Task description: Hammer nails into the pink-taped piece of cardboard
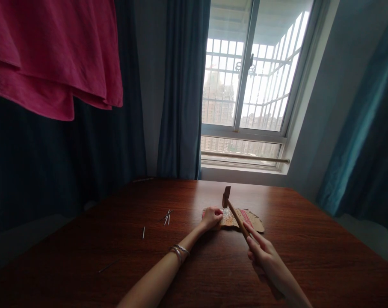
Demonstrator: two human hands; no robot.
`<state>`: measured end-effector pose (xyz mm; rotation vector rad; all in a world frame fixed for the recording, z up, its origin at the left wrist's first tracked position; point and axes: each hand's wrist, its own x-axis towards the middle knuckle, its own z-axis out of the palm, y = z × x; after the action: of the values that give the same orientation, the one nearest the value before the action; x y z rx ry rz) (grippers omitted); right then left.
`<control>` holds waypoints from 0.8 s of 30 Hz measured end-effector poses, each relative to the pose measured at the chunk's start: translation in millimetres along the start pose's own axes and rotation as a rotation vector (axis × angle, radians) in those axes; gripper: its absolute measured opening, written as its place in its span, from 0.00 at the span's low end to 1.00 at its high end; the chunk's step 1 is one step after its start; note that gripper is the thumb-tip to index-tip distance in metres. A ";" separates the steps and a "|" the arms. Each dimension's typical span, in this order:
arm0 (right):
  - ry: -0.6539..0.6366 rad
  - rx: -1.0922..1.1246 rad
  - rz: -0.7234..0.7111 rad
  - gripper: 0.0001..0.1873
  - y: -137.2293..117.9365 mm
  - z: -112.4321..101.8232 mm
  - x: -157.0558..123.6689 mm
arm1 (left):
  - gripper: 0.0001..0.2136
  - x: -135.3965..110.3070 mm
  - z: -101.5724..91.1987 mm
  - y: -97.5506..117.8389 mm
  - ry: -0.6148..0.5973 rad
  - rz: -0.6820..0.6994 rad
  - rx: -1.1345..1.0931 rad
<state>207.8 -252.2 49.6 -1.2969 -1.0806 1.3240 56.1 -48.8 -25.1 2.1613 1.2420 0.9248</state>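
My right hand (pixel 259 248) is wrapped round the wooden handle of a hammer (pixel 235 215). The hammer's head hangs just above my left hand's fingertips, close over a thin metal rod (pixel 223 211). With thumb and fingers pinched, my left hand (pixel 212 217) keeps that rod upright on a tan, wavy-edged piece (pixel 254 221), whose material I cannot make out for certain. Its surface is dotted with small marks and carries a red band. My left hand rests on the piece's left end and hides part of it. Bracelets (pixel 180 251) circle my left wrist.
Several thin metal rods (pixel 168 217) lie left of my hands on the brown wooden table (pixel 116 239). One single rod (pixel 143 232) lies apart from them, another (pixel 107 266) nearer me. A pink cloth (pixel 59 55) hangs upper left. Curtains (pixel 184 85) and a window stand behind.
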 end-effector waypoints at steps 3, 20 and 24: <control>-0.005 -0.019 -0.007 0.37 -0.4 1.1 -0.9 | 0.08 0.7 1.7 -2.2 0.011 0.024 -0.006; -0.002 -0.055 -0.033 0.38 -1.4 6.6 -1.0 | 0.08 2.5 3.4 -6.1 -0.015 0.008 -0.020; -0.014 -0.042 -0.029 0.39 -0.9 7.3 -1.0 | 0.08 3.5 5.1 -8.7 -0.006 0.008 -0.013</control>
<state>200.5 -252.9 50.9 -1.2995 -1.1383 1.2964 56.3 -41.9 -33.2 2.1587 1.2220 0.9269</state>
